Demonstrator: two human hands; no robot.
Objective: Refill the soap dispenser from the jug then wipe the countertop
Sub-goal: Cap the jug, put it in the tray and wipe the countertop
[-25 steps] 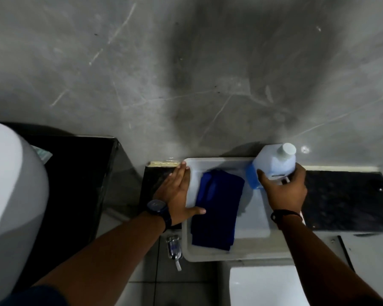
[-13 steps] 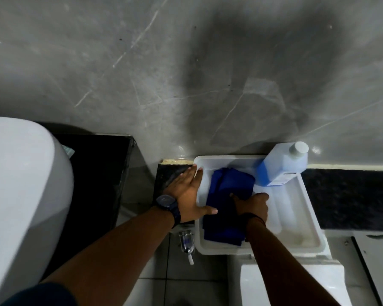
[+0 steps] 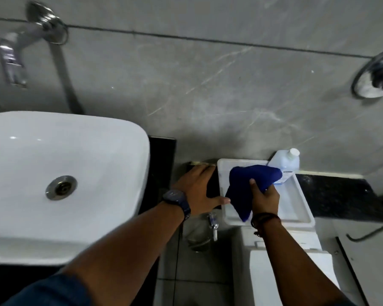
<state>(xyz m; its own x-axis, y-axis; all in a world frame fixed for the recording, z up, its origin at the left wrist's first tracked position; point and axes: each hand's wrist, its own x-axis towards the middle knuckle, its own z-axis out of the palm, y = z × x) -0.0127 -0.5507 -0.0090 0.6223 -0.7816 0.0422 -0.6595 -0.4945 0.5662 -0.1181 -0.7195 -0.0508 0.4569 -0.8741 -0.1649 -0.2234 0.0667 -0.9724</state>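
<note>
Gripped in the curled fingers of the right hand (image 3: 264,197), as seen from the head view, is a blue cloth (image 3: 241,186). It is bunched at the hand and held just above the white tray (image 3: 305,212), with its loose end hanging toward the tray's near edge. The left hand (image 3: 197,191) is laid flat, fingers straight, on the dark ledge (image 3: 211,184) just left of the tray, and its thumb is touching the tray's left wall. The jug (image 3: 286,166), pale translucent plastic with a white screw cap, is stood at the tray's far right corner. No soap dispenser can be made out.

Polished, speckled black countertop (image 3: 336,195) is seen right of the tray, so the wiping surface is judged to lie rightward of the grip, nearer the right hand. The cloth looks soft and limp, its long axis running from the tray's far right toward its near left. The tray is rigid, smooth and rectangular, with a raised rim.
</note>
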